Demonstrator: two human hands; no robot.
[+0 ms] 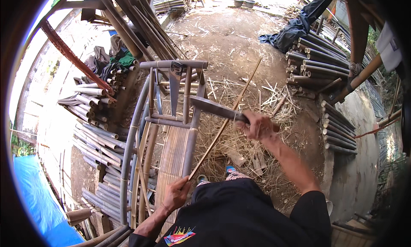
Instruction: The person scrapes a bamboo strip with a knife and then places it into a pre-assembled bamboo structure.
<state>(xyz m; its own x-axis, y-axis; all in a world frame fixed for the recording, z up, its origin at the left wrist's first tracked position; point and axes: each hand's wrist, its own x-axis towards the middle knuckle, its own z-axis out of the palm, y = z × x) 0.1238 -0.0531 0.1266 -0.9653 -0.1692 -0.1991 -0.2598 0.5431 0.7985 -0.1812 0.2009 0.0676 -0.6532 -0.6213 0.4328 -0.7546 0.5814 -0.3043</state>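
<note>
My right hand (pixel 258 125) grips the handle of a broad dark machete (pixel 214 108), its blade lying across the side rail of a bamboo chair frame (pixel 171 118). A long thin bamboo strip (pixel 227 118) runs diagonally up from my left hand (pixel 176 193), which holds its lower end beside the chair's slatted seat (pixel 169 161). The strip passes under the machete's blade near my right hand. My dark-clothed lap and one foot (pixel 231 172) show below.
Stacks of cut bamboo poles lie at left (pixel 96 136) and at right (pixel 317 63). Shavings and straw (pixel 244 140) cover the dirt ground. A dark cloth (pixel 295 29) lies at the upper right, a blue tarp (pixel 34 195) at the lower left. Long poles (pixel 137 24) lean at the top.
</note>
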